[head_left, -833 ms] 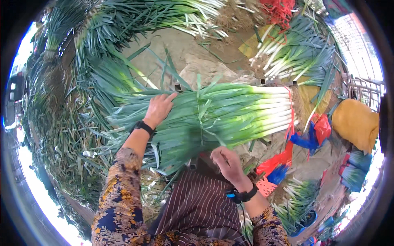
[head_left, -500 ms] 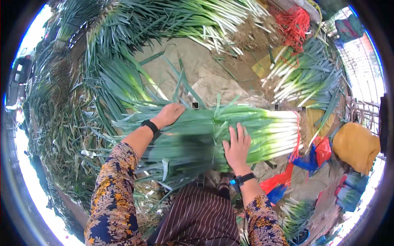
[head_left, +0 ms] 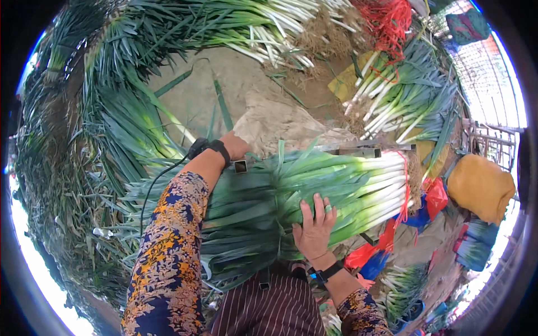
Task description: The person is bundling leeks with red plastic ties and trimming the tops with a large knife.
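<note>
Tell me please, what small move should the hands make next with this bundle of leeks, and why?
Probably press the bundle of leeks tighter from both sides. The right hand lies flat on its near side, the left hand reaches over the far side, and the green leaves fan out loose, with no tie visible around them.

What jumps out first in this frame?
A thick bundle of leeks lies across the middle, white stalks to the right, with the right hand flat on top and the left hand at its far edge. More leek piles ring the scene above, and red netting sits top right.
</note>
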`<control>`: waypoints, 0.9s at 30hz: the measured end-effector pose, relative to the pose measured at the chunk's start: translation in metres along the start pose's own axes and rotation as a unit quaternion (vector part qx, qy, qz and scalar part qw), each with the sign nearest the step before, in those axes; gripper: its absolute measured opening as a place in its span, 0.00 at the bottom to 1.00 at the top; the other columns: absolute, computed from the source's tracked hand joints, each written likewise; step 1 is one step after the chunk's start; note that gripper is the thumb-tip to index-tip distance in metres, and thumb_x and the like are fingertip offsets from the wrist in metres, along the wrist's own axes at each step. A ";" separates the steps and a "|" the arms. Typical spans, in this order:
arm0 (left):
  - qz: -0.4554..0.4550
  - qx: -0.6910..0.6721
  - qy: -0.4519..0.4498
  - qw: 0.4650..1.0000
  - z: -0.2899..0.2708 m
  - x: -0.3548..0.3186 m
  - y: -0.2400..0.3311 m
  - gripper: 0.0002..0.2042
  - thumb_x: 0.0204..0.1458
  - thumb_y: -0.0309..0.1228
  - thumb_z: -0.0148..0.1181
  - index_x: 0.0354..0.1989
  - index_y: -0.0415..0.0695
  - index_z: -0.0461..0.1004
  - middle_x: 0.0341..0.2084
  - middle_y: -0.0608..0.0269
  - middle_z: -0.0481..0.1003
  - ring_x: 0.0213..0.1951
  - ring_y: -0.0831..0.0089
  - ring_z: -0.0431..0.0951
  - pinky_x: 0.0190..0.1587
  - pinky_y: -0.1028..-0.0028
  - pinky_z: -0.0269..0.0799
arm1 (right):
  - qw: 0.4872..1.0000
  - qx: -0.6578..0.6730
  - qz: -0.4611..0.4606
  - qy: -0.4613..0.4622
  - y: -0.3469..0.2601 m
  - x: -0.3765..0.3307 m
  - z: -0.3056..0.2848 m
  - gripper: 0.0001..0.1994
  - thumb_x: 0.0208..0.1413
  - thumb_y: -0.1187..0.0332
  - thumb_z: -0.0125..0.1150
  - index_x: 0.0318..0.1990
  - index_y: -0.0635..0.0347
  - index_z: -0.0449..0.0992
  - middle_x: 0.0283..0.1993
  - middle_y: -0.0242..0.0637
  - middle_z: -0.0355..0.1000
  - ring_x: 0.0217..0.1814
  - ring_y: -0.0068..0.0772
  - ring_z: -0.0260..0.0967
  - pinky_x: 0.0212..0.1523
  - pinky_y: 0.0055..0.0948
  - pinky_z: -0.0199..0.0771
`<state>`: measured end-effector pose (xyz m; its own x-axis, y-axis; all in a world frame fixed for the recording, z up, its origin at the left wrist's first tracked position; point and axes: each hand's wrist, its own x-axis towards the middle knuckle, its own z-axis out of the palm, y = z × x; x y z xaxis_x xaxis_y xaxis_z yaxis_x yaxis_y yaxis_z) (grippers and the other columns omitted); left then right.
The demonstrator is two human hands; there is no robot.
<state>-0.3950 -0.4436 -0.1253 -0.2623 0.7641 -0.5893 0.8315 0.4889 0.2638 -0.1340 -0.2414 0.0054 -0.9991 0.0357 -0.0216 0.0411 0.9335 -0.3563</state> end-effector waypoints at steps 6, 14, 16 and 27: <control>-0.081 -0.107 0.008 0.991 0.011 -0.039 -0.007 0.11 0.47 0.35 0.50 0.36 0.45 0.71 0.30 0.50 0.75 0.36 0.51 0.75 0.37 0.57 0.69 | 1.000 0.016 -0.008 -0.001 0.005 0.000 0.002 0.30 0.41 0.61 0.60 0.56 0.50 0.60 0.64 0.45 0.48 0.62 0.53 0.45 0.59 0.56 0.43; -0.160 -0.097 -0.031 0.982 0.031 -0.066 -0.010 0.10 0.45 0.32 0.48 0.30 0.43 0.76 0.29 0.51 0.76 0.36 0.53 0.76 0.37 0.59 0.71 | 1.000 -0.013 -0.019 0.018 0.002 -0.004 0.007 0.25 0.51 0.55 0.49 0.56 0.53 0.60 0.64 0.47 0.48 0.63 0.56 0.45 0.59 0.58 0.42; -0.173 -0.100 -0.009 0.980 0.032 -0.068 -0.006 0.10 0.45 0.31 0.49 0.29 0.43 0.77 0.29 0.51 0.76 0.35 0.53 0.76 0.36 0.59 0.72 | 1.000 -0.015 -0.023 0.011 0.003 -0.004 0.007 0.25 0.53 0.55 0.47 0.56 0.54 0.59 0.64 0.49 0.47 0.62 0.58 0.45 0.59 0.58 0.41; -0.066 -0.167 0.125 0.976 0.039 -0.045 -0.003 0.11 0.47 0.37 0.49 0.37 0.50 0.74 0.29 0.54 0.75 0.35 0.52 0.76 0.35 0.57 0.70 | 0.999 -0.028 -0.021 0.004 0.002 -0.004 0.008 0.25 0.54 0.57 0.46 0.57 0.59 0.59 0.64 0.53 0.46 0.63 0.62 0.42 0.61 0.56 0.38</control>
<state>-0.3665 -0.4955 -0.1298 -0.5020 0.7438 -0.4413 0.5880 0.6677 0.4566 -0.1302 -0.2425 -0.0033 -1.0000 -0.0013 -0.0010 -0.0010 0.9529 -0.3032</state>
